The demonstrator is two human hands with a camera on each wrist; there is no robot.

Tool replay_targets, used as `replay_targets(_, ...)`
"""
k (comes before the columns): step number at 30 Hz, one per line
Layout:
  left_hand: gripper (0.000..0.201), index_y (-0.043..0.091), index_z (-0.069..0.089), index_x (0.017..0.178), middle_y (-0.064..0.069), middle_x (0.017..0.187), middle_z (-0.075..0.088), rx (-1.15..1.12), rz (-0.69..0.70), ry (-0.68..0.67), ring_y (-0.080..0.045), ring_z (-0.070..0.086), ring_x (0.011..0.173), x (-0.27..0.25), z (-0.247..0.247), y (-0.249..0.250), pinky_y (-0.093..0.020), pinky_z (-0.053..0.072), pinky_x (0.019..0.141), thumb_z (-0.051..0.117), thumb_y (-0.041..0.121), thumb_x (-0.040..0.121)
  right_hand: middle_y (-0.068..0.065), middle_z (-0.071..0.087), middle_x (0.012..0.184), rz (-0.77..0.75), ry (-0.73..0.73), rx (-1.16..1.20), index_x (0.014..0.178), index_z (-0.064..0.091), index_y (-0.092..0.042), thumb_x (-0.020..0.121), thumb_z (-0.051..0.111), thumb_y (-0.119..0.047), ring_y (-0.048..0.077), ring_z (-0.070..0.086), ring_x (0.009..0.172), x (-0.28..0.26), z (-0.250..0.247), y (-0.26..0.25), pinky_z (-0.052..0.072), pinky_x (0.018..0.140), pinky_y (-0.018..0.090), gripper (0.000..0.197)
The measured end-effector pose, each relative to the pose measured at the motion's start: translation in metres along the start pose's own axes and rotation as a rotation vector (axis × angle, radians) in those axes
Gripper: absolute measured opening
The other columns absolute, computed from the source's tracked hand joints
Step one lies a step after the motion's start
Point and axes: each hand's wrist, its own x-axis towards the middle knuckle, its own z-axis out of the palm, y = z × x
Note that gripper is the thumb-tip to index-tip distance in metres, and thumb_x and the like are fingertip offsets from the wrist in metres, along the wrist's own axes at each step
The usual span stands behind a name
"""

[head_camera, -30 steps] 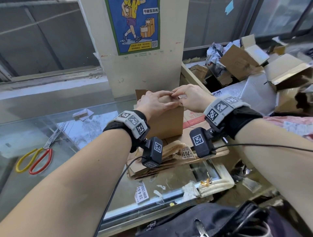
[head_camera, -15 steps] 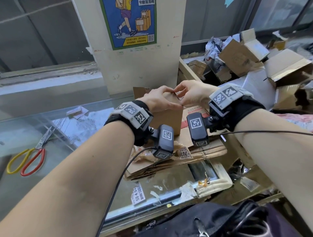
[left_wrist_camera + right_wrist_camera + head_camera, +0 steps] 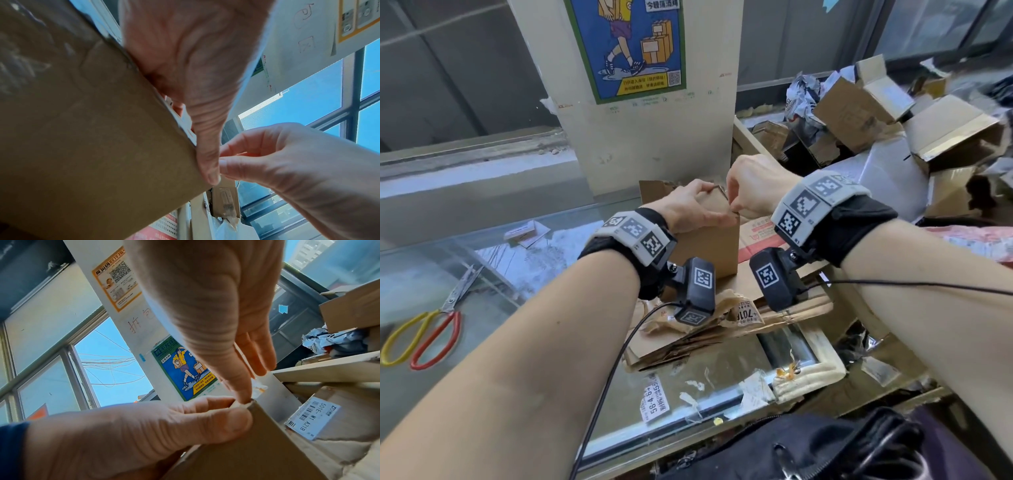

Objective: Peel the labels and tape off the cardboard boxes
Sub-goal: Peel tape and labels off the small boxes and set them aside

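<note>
A small brown cardboard box [image 3: 709,246] stands on flattened cardboard on the glass counter. My left hand [image 3: 707,207] grips its top right corner, fingers over the top edge and thumb [image 3: 206,164] pressed on the front face. My right hand [image 3: 732,205] hovers just right of that corner and pinches a small white scrap of tape [image 3: 258,388] lifted from the box edge [image 3: 254,404]. In the left wrist view the box face [image 3: 92,129] fills the left side, with the right hand's pinch [image 3: 223,161] beside my thumb tip. The rest of the box top is hidden by my hands.
Flattened cardboard [image 3: 722,329] lies under the box. Yellow and red scissors [image 3: 424,334] lie at the left on the glass counter [image 3: 534,274]. Peeled labels [image 3: 655,401] stick near its front edge. Opened boxes [image 3: 893,113] pile up at right, behind a pillar [image 3: 654,144]. A black bag [image 3: 825,448] sits below.
My right hand has lifted from the box top and now pulls upward at the corner. My left hand has shifted from lying on the top to gripping that corner.
</note>
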Motion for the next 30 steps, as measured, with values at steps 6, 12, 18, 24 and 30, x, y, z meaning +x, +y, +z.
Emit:
replay_targets(6, 0.085, 0.036, 0.034, 0.143, 0.002, 0.128, 0.050, -0.027, 0.012, 0.016, -0.017, 0.053, 0.107, -0.005, 0.001, -0.001, -0.035, 0.049, 0.093, 0.076, 0.057, 0.071, 0.015, 0.063, 0.102, -0.030, -0.076, -0.066, 0.093, 0.064, -0.004, 0.083, 0.067, -0.006, 0.028, 0.060, 0.093, 0.001, -0.008, -0.009, 0.043, 0.070, 0.031, 0.010)
replay_targets(12, 0.087, 0.039, 0.038, 0.138, -0.001, 0.130, 0.050, -0.009, -0.005, 0.035, -0.022, 0.053, 0.113, -0.005, 0.001, -0.002, -0.040, 0.049, 0.097, 0.078, 0.062, 0.065, 0.020, 0.068, 0.107, 0.209, -0.312, 0.221, 0.111, 0.063, 0.009, 0.078, 0.067, 0.002, 0.029, 0.069, 0.093, 0.012, -0.007, -0.003, 0.056, 0.086, 0.044, 0.033)
replay_targets(18, 0.082, 0.035, 0.037, 0.138, -0.003, 0.121, 0.053, 0.033, -0.001, 0.000, -0.021, 0.059, 0.104, -0.002, -0.003, 0.004, -0.039, 0.054, 0.091, 0.079, 0.053, 0.070, 0.013, 0.064, 0.099, 0.393, -0.463, 0.648, 0.126, 0.052, 0.004, 0.077, 0.073, 0.002, 0.023, 0.064, 0.088, 0.001, -0.015, 0.006, 0.057, 0.059, 0.028, 0.053)
replay_targets(24, 0.083, 0.037, 0.040, 0.138, 0.003, 0.128, 0.052, 0.105, 0.082, -0.085, -0.016, 0.053, 0.108, -0.010, -0.018, 0.008, -0.033, 0.047, 0.094, 0.082, 0.048, 0.067, 0.009, 0.035, 0.150, 0.145, -0.306, 0.363, 0.151, 0.017, -0.013, 0.070, 0.082, -0.022, 0.024, 0.040, 0.133, 0.016, -0.010, 0.004, 0.036, 0.103, 0.032, 0.104)
replay_targets(30, 0.101, 0.035, 0.037, 0.140, 0.011, 0.131, 0.051, 0.268, 0.200, -0.097, -0.013, 0.050, 0.119, -0.024, -0.045, 0.026, -0.035, 0.039, 0.107, 0.090, 0.040, 0.055, 0.005, 0.070, 0.105, 0.110, -0.462, 0.471, 0.110, 0.064, -0.015, 0.070, 0.081, -0.031, 0.022, 0.065, 0.102, 0.019, -0.025, 0.003, 0.053, 0.086, 0.033, 0.046)
